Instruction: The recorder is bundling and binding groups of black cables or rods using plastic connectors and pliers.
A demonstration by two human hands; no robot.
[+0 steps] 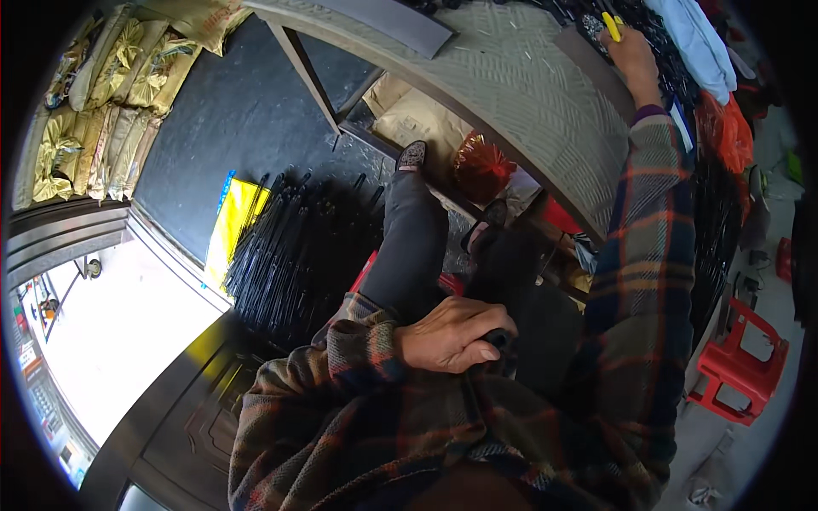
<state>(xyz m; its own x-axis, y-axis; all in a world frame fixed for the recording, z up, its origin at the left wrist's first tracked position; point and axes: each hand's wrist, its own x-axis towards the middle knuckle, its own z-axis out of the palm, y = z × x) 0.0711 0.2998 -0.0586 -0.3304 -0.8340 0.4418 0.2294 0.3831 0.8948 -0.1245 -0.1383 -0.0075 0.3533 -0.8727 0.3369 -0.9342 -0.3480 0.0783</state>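
Close to my lap, my left hand (456, 332) is closed in a fist around a dark rod-like thing, and its round black end (496, 339) shows beside the thumb. The rest of it is hidden by the hand and the dark clothing. My right arm stretches to the far right end of the table, where my right hand (636, 66) is closed on a small yellow object (612, 27) too small to name exactly. Under and around that hand lies a heap of black pieces (677, 72) with small shiny bits among them.
A table with a patterned pale top (503, 64) stands ahead. On the floor at left is a large bundle of thin black rods (281, 264) beside a yellow sheet (228, 226). Tied sacks (102, 136) are stacked far left. A red stool (741, 366) stands at right.
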